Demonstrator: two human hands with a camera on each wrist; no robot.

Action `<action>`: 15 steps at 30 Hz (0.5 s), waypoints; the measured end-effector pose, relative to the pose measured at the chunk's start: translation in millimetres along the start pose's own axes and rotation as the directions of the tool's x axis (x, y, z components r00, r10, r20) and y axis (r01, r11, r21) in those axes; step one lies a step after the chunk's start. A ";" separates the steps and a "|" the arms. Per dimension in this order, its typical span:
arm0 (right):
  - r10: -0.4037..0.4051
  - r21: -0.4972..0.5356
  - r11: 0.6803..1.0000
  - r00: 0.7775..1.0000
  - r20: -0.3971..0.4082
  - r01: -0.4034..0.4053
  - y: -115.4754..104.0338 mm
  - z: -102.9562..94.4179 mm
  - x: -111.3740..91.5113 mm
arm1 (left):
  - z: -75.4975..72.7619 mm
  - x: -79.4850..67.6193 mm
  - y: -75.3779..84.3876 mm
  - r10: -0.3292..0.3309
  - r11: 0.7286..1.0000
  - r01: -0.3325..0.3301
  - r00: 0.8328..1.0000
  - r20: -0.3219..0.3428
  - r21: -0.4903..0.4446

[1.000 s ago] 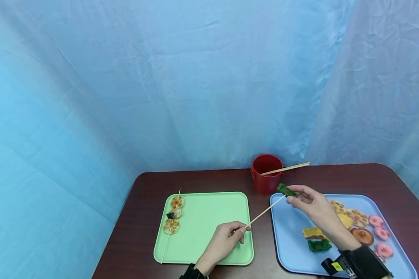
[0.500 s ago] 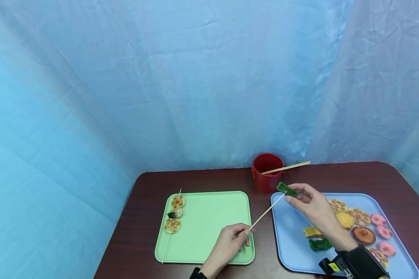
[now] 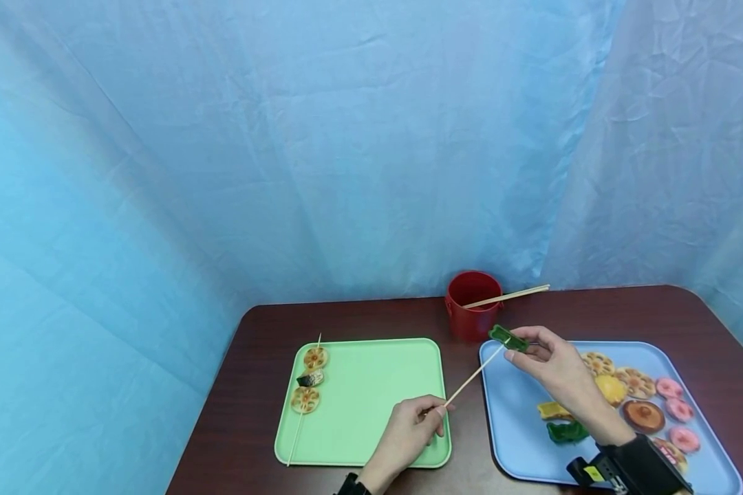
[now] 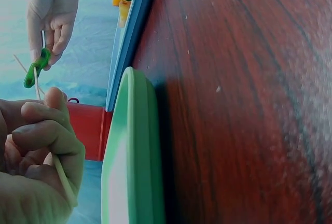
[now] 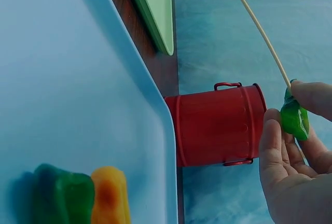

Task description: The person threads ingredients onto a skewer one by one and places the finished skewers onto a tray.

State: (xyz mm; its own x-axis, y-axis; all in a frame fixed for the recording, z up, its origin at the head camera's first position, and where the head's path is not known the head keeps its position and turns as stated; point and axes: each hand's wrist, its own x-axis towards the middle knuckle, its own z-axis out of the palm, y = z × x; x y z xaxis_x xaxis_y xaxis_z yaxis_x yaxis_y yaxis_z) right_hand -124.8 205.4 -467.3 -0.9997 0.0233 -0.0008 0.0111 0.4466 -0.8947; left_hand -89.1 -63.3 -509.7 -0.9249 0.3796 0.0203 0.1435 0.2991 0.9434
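Between the fingertips of my right hand is a green pepper piece, held above the far left corner of the blue tray. A thin bamboo skewer runs up to it from my left hand, whose thumb and fingers pinch the stick over the green tray's right edge. In the right wrist view the skewer enters the pepper piece, and a bit of stick shows beyond it among the fingers. A finished-looking skewer with two lotus root slices and a dark-skinned piece lies on the green tray.
The green tray is at left, the blue tray at right, bearing another green pepper piece, yellow pieces, lotus root slices, a mushroom and several pink rings. Behind stands a red bucket with sticks leaning out.
My left hand has moved slightly right with the skewer, and the bare length of stick between the hands looks shorter. The right hand stays nearly in place with the pepper piece.
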 end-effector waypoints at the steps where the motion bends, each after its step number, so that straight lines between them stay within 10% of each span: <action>1: 0.000 -0.001 1.000 1.000 0.001 0.000 -0.1 0.2 -0.1 | 0.4 0.0 0.2 0.003 1.000 -0.003 1.000 -0.004 0.003; 9: 0.013 0.028 1.000 1.000 0.016 -0.013 3.8 3.3 0.6 | 1.2 0.5 2.0 -0.022 1.000 0.022 1.000 -0.012 0.008; 15: 0.040 0.237 0.970 0.998 0.042 -0.049 5.5 2.3 2.6 | -1.5 2.9 3.5 0.002 1.000 -0.001 1.000 -0.021 0.027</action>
State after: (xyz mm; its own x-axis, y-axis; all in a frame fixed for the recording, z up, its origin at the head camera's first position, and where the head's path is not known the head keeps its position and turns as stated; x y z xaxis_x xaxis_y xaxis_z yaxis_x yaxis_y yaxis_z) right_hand -127.3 205.9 -473.3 -0.9985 0.0035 -0.0555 0.0549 0.2206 -0.9738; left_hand -91.8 -62.5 -505.9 -0.9317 0.3620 0.0288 0.1542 0.3225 0.9339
